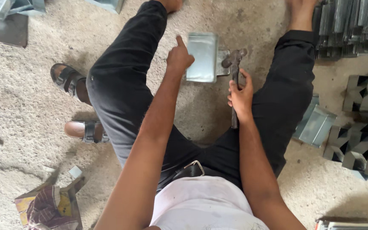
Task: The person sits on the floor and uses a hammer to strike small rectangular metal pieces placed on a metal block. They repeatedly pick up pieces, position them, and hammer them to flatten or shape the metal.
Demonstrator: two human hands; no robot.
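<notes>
I sit on a concrete floor with my legs spread. Between them lies a shiny rectangular sheet-metal box [201, 56] on a small metal block [223, 56]. My left hand [179, 57] grips the box's left edge, with the forefinger pointing up. My right hand [240, 97] is closed around the wooden handle of a hammer [234, 68]. The hammer's rusty iron head rests by the right edge of the box.
Stacks of folded sheet-metal pieces [346, 27] stand at the upper right, with dark and shiny boxes [363, 123] at the right. Two sandals [71, 81] lie by my left leg. A cloth on cardboard [50, 206] lies at the lower left.
</notes>
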